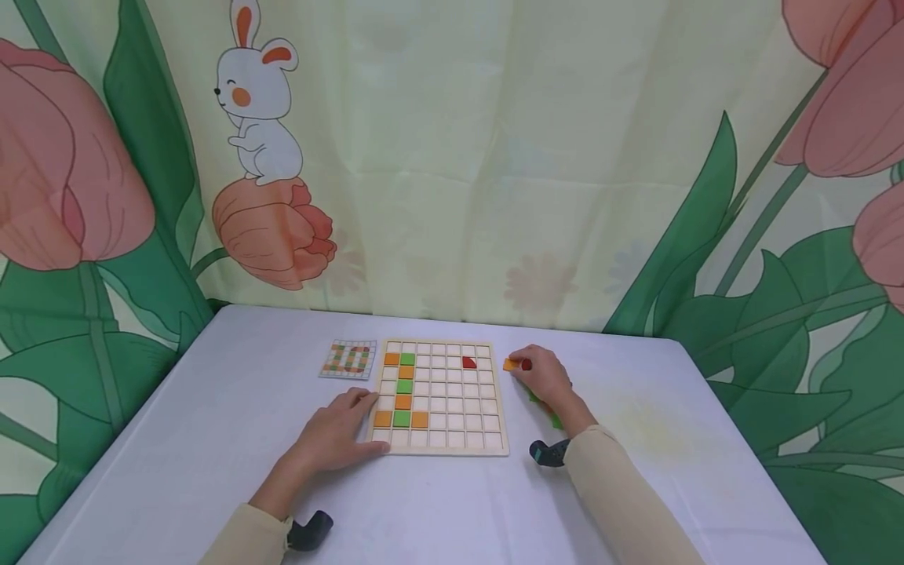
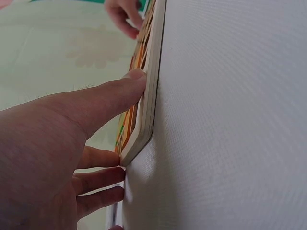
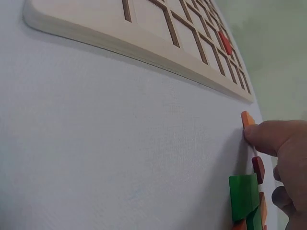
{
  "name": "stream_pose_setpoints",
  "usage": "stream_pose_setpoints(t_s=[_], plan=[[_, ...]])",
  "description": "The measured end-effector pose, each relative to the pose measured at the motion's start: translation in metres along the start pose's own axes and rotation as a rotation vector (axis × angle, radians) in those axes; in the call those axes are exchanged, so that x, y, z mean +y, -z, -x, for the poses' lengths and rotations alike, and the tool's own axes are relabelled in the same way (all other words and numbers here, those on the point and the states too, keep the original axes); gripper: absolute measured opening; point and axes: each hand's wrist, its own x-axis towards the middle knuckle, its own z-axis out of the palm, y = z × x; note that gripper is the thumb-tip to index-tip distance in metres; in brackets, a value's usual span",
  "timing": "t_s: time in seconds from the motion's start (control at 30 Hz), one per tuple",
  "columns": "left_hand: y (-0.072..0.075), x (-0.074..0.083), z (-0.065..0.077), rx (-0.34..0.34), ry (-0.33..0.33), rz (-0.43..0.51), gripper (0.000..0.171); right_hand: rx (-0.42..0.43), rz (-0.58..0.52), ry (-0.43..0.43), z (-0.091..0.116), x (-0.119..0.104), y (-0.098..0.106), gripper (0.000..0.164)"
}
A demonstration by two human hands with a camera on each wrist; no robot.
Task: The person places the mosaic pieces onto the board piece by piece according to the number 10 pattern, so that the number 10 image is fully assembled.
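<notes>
A wooden grid board [image 1: 450, 454] lies on the table, with orange and green square tiles in its left columns and one dark red quarter-round piece [image 1: 469, 362] near its upper right. My left hand [image 1: 337, 433] rests at the board's lower left corner, its thumb against the near edge and its other fingers along the left side. Beyond the board's right edge, my right hand [image 1: 545, 375] pinches an orange tile [image 3: 247, 119] close over the cloth. Just beside that hand lie a dark red piece [image 3: 258, 169] and green pieces [image 3: 243, 197], partly hidden by it in the head view.
A small patterned card [image 1: 349, 359] lies left of the board. White cloth [image 1: 438, 502] covers the table. Behind it hangs a curtain [image 1: 452, 173] printed with tulips and a rabbit. Each wrist carries a black camera mount [image 1: 311, 531].
</notes>
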Motion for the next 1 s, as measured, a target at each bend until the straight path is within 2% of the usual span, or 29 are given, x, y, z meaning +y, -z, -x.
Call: stream_pose_setpoints(t_s=[0.2,0.5,0.77,1.0], plan=[[0.000,0.001,0.000,-0.006,0.001,0.002,0.087,0.015,-0.057,0.045,0.002,-0.007,-0.002,0.029],[0.001,0.001,0.000,-0.001,0.000,0.004,0.087,-0.033,-0.111,0.142,0.001,-0.032,-0.010,0.023],[0.001,0.000,0.001,-0.001,0.002,0.003,0.086,-0.045,-0.104,0.232,-0.004,-0.054,-0.023,0.020],[-0.001,-0.001,0.000,0.006,0.006,0.008,0.086,-0.062,-0.091,0.244,-0.008,-0.066,-0.033,0.020]])
